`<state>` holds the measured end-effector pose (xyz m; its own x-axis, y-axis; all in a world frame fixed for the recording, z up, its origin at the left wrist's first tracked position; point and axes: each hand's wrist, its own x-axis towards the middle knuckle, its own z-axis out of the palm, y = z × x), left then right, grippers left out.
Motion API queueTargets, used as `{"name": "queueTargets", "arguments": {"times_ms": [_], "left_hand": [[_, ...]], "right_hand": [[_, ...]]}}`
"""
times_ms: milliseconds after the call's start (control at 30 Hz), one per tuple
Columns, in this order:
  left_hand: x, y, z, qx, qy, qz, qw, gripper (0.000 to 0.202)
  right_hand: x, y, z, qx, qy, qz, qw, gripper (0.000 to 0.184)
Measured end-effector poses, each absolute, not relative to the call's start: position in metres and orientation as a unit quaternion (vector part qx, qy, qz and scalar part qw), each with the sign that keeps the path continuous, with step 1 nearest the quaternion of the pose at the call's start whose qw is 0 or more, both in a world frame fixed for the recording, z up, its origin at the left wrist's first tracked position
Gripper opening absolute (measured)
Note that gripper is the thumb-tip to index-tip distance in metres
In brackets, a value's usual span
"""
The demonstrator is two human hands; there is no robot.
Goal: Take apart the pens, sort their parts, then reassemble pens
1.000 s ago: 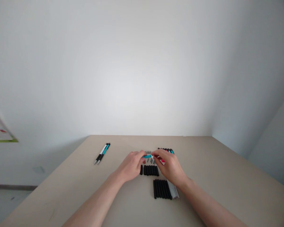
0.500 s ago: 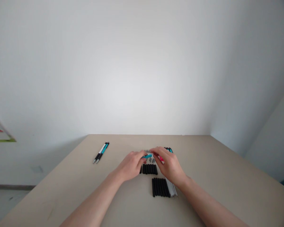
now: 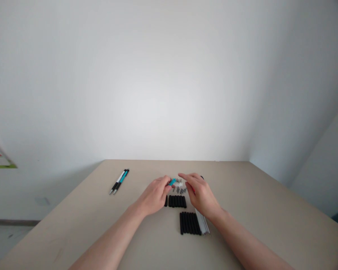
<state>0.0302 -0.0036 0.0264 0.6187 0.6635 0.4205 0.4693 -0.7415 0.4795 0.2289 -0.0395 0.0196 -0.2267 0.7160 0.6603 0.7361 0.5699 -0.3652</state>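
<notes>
My left hand (image 3: 154,194) is closed on a teal pen barrel (image 3: 172,182), whose end sticks out past thumb and fingertips. My right hand (image 3: 201,194) hovers just to the right, thumb and index finger apart, with nothing visible between them. Small metallic pieces (image 3: 181,190) and small white pieces (image 3: 179,184) lie on the table between the hands. Something pink shows partly behind my right thumb. Nearer to me is a row of short black tubes (image 3: 177,201).
A second row of black tubes (image 3: 190,223) lies closer to me, beside several thin white pen refills (image 3: 203,223) partly under my right wrist. Two assembled pens (image 3: 119,181), one white and one teal with black grips, lie at the left of the beige table (image 3: 146,247).
My right fingertips have come away from the end of the teal barrel and spread apart. My left hand has tilted the barrel further upward, and less of it shows.
</notes>
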Motion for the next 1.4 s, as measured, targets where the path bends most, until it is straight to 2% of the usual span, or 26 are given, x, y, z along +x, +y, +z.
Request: {"name": "queueTargets", "arguments": {"times_ms": [200, 400, 1300, 1400], "left_hand": [[0.028, 0.000, 0.025, 0.883, 0.309, 0.316, 0.157, 0.036], [0.028, 0.001, 0.024, 0.886, 0.315, 0.303, 0.154, 0.035], [0.026, 0.003, 0.021, 0.884, 0.314, 0.300, 0.171, 0.045], [0.026, 0.003, 0.019, 0.883, 0.316, 0.308, 0.162, 0.038]], "right_hand": [[0.239, -0.031, 0.014, -0.564, -0.767, -0.026, 0.304, 0.026], [0.241, -0.027, 0.008, -0.585, -0.774, -0.015, 0.241, 0.023], [0.237, -0.027, 0.008, -0.572, -0.793, 0.011, 0.211, 0.022], [0.238, -0.026, 0.007, -0.569, -0.792, 0.018, 0.219, 0.021]]}}
